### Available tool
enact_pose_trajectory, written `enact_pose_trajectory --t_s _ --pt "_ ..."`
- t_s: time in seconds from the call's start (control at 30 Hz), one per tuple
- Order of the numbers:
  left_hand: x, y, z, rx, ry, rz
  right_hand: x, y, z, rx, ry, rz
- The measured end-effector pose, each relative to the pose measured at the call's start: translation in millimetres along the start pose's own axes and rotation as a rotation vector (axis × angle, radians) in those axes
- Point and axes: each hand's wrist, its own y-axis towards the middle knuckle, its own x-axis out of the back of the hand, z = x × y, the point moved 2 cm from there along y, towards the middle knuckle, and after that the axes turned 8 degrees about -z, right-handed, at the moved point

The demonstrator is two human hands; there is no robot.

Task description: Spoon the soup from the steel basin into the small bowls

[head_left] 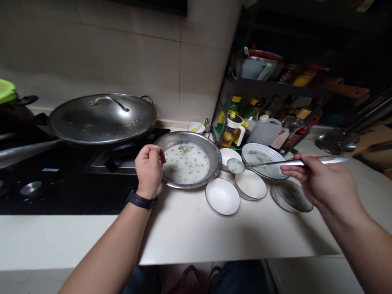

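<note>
My left hand [148,171], curled into a loose fist with nothing visible in it, rests beside the rim of a wide steel bowl [211,154] of milky soup with green flecks [186,161]. My right hand [320,179] grips the long handle of a metal spoon [298,163]. The spoon's round bowl [235,166] holds pale liquid and hangs above the white bowls. Those nearby include a plain white bowl [222,196], one with a little white liquid [251,184], a lattice-rimmed one [264,160], and one with greenish residue [292,195].
A lidded wok [102,119] sits on the black stove [53,189] left of the white counter [180,234]. A green-lidded pot [1,93] stands further left. Behind the bowls are a plastic jug [264,131], a measuring jug [231,131], and a shelf of bottles [275,85].
</note>
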Motion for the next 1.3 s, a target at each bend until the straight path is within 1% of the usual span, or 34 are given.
enact_pose_trajectory --t_s 0.13,0.23,0.3,0.37,0.4,0.43,0.5,0.57,0.6,0.63,0.67,0.7,0.73,0.77,0.83,0.87,0.93,0.97,1.03,1.1,1.17,1.3 --pt "-0.1 -0.2 0.1 0.007 0.0 -0.003 -41.0 -6.2 -10.6 -0.059 0.004 0.086" --pt "-0.4 -0.2 -0.3 0.014 -0.005 0.0 -72.0 -11.8 -29.9 -0.082 -0.022 0.174" --pt "-0.5 -0.2 -0.6 0.014 0.0 0.003 -89.4 -18.0 -45.3 -0.056 -0.051 0.262" --pt "-0.4 -0.3 -0.8 0.017 0.005 0.002 -101.2 -27.4 -57.5 0.053 -0.083 0.368" --pt "-0.4 -0.4 -0.9 0.021 0.006 0.001 -104.7 -33.1 -61.2 0.151 -0.109 0.429" --pt "-0.3 -0.5 -1.0 0.024 0.005 0.001 -106.8 -39.5 -62.8 0.284 -0.146 0.505" --pt "-0.3 -0.6 -1.1 0.031 0.0 0.003 -107.6 -53.9 -61.1 0.641 -0.242 0.692" --pt "-0.4 -0.7 -1.2 0.032 -0.008 0.006 -104.7 -67.9 -56.8 1.033 -0.35 0.896" --pt "-0.4 -0.8 -1.3 0.031 -0.011 0.008 -102.1 -73.5 -54.6 1.202 -0.396 0.986" --pt "-0.5 -0.8 -1.5 0.028 -0.013 0.007 -98.9 -77.5 -52.4 1.336 -0.431 1.055" --pt "-0.5 -0.7 -1.6 0.026 -0.013 0.005 -94.9 -80.0 -49.8 1.432 -0.46 1.095" --pt "-0.5 -0.7 -1.7 0.026 -0.011 0.002 -90.0 -81.0 -46.7 1.489 -0.483 1.107" --pt "-0.5 -0.6 -1.8 0.028 -0.009 -0.001 -83.9 -80.7 -42.6 1.511 -0.496 1.087" --pt "-0.5 -0.5 -1.9 0.029 -0.007 -0.003 -76.2 -79.4 -37.5 1.501 -0.499 1.041" --pt "-0.6 -0.3 -1.9 0.031 -0.004 -0.003 -55.9 -74.2 -25.1 1.414 -0.481 0.887" --pt "-0.6 -0.2 -2.0 0.028 -0.002 -0.001 -43.5 -71.0 -18.7 1.355 -0.464 0.816" --pt "-0.7 0.0 -1.9 0.023 -0.002 -0.001 -16.0 -62.6 -6.8 1.24 -0.439 0.631" --pt "-0.7 0.0 -1.7 0.023 -0.004 -0.002 -2.3 -58.0 -2.7 1.193 -0.455 0.563" --pt "-0.6 0.1 -1.4 0.023 -0.007 -0.004 23.3 -48.6 1.7 1.149 -0.481 0.464" --pt "-0.5 0.0 -1.0 0.018 -0.006 -0.003 43.9 -39.8 0.3 1.132 -0.507 0.434" --pt "-0.3 0.1 -0.6 0.008 -0.003 -0.001 59.2 -31.9 -5.9 1.089 -0.541 0.426" --pt "0.5 0.5 0.7 -0.002 0.004 -0.001 76.2 -24.5 -23.6 0.998 -0.595 0.418"
